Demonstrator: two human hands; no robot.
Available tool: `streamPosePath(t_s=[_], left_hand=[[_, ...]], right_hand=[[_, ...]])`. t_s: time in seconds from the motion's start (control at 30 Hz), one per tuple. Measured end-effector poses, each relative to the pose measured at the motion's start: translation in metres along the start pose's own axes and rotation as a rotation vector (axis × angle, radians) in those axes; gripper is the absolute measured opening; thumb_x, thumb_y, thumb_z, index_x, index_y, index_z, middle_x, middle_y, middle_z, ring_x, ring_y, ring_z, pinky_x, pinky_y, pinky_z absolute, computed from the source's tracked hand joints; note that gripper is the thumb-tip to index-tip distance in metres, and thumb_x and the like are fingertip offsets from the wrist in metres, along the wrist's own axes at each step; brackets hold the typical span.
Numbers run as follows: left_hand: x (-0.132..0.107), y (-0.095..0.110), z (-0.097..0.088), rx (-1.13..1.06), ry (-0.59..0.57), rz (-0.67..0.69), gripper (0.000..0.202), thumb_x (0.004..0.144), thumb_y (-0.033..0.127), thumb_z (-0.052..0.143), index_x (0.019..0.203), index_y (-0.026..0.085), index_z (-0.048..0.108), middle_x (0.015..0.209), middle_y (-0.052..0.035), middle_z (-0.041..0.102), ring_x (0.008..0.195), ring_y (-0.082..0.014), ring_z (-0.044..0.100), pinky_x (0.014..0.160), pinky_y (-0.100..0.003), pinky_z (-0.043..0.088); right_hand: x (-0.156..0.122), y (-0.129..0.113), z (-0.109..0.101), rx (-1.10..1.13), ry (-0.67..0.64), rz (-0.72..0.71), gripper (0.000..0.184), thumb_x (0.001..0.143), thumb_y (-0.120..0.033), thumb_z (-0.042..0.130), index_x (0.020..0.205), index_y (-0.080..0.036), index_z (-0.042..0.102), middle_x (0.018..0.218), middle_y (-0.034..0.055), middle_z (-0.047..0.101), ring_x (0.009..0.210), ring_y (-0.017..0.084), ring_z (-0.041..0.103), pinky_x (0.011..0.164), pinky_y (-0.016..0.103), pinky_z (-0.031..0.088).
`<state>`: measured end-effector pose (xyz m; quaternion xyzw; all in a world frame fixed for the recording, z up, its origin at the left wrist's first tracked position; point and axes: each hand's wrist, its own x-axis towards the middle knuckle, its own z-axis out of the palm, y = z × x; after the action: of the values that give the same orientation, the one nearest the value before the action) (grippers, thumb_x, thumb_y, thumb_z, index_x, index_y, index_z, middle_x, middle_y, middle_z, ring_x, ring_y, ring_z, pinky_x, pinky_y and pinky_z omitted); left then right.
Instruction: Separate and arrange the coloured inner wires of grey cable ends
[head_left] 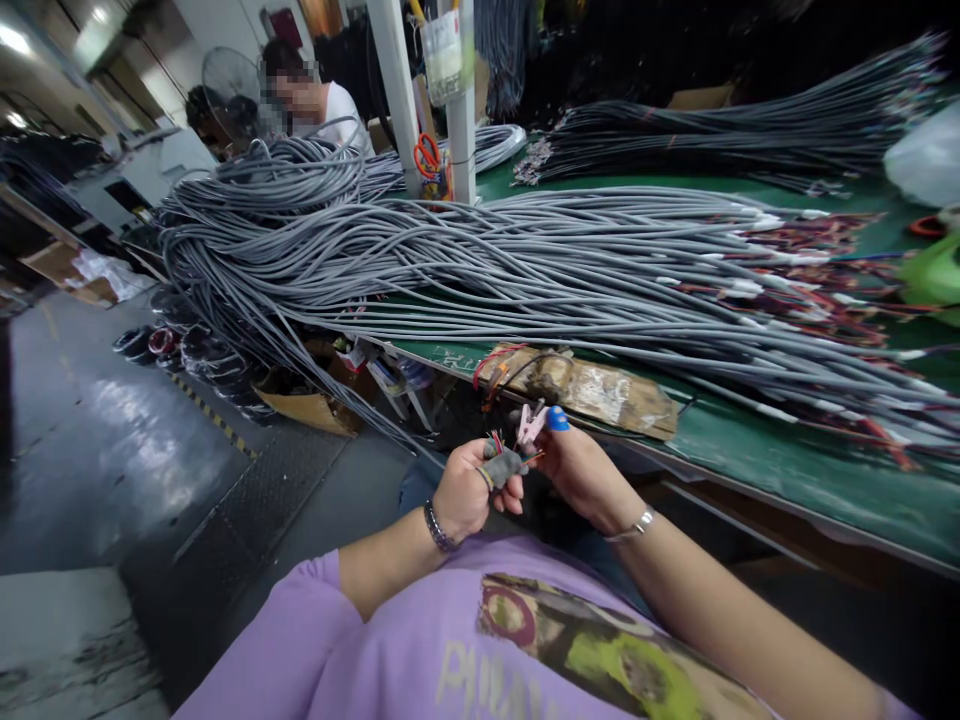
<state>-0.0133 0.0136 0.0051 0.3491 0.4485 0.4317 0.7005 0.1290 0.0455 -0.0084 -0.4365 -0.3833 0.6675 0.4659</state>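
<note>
My left hand [469,490] is closed round the end of a grey cable [504,464]; short coloured wires fan out of that end just above my fingers. A grey cot covers one fingertip. My right hand [577,465] is pinched at the same wire ends, with a blue cot [558,418] on one finger and a small pink clip-like tool [529,424] sticking up between the hands. Both hands are held above my lap, in front of the near edge of the green workbench [787,470].
A large heap of grey cables [450,260] with stripped coloured ends lies across the bench. A taped cardboard fixture [592,388] sits at the bench edge. White posts [461,100] with orange scissors [427,152] stand behind. A person [315,95] sits at the far left. Grey floor lies left.
</note>
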Motion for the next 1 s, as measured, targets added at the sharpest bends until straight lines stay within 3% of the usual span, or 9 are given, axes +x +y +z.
streamPosePath(t_s=[0.1, 0.23, 0.53, 0.63, 0.8, 1.0], left_hand=[[0.0, -0.002, 0.001, 0.014, 0.01, -0.003, 0.044, 0.06, 0.054, 0.073, 0.07, 0.014, 0.056, 0.051, 0.0012, 0.058, 0.036, -0.0088, 0.053, 0.034, -0.018, 0.027], [0.001, -0.004, 0.002, 0.038, 0.009, -0.01, 0.046, 0.06, 0.056, 0.073, 0.069, 0.015, 0.054, 0.05, 0.0014, 0.058, 0.036, -0.0087, 0.053, 0.034, -0.017, 0.028], [-0.005, -0.007, 0.001, 0.079, 0.0, 0.014, 0.046, 0.064, 0.057, 0.071, 0.064, 0.015, 0.052, 0.05, 0.0008, 0.057, 0.035, -0.0082, 0.052, 0.034, -0.018, 0.027], [-0.01, -0.011, -0.001, 0.103, 0.003, 0.047, 0.046, 0.067, 0.058, 0.069, 0.067, 0.015, 0.053, 0.052, 0.0005, 0.059, 0.037, -0.0084, 0.054, 0.035, -0.017, 0.029], [-0.012, -0.011, 0.0, 0.087, 0.083, 0.11, 0.044, 0.068, 0.057, 0.069, 0.071, 0.016, 0.054, 0.055, 0.0004, 0.06, 0.039, -0.0087, 0.055, 0.036, -0.017, 0.029], [-0.009, -0.006, 0.006, 0.067, 0.118, 0.116, 0.041, 0.069, 0.054, 0.067, 0.071, 0.016, 0.053, 0.054, 0.0016, 0.059, 0.038, -0.0079, 0.054, 0.036, -0.017, 0.029]], right_hand=[[0.005, 0.0, 0.003, 0.266, -0.025, 0.092, 0.05, 0.068, -0.068, 0.068, 0.08, -0.019, 0.068, 0.07, 0.0033, 0.063, 0.061, 0.016, 0.052, 0.058, 0.029, 0.045], [0.007, 0.0, 0.008, 0.368, 0.03, 0.081, 0.042, 0.064, -0.059, 0.077, 0.074, -0.019, 0.07, 0.067, 0.002, 0.064, 0.059, 0.014, 0.052, 0.056, 0.027, 0.044], [0.001, -0.001, 0.003, 0.367, -0.057, 0.133, 0.05, 0.075, -0.072, 0.056, 0.078, -0.023, 0.065, 0.069, 0.0022, 0.062, 0.06, 0.016, 0.053, 0.057, 0.029, 0.046], [-0.002, -0.005, 0.002, 0.371, -0.08, 0.17, 0.044, 0.076, -0.066, 0.059, 0.078, -0.022, 0.065, 0.071, 0.0017, 0.061, 0.06, 0.015, 0.054, 0.056, 0.027, 0.046], [-0.005, -0.007, 0.005, 0.335, -0.068, 0.116, 0.026, 0.074, -0.046, 0.071, 0.08, -0.021, 0.068, 0.071, 0.0, 0.061, 0.059, 0.012, 0.05, 0.058, 0.026, 0.047], [-0.002, -0.005, 0.007, 0.321, -0.067, 0.105, 0.038, 0.075, -0.058, 0.067, 0.079, -0.021, 0.069, 0.072, 0.0033, 0.065, 0.06, 0.015, 0.054, 0.058, 0.029, 0.049]])
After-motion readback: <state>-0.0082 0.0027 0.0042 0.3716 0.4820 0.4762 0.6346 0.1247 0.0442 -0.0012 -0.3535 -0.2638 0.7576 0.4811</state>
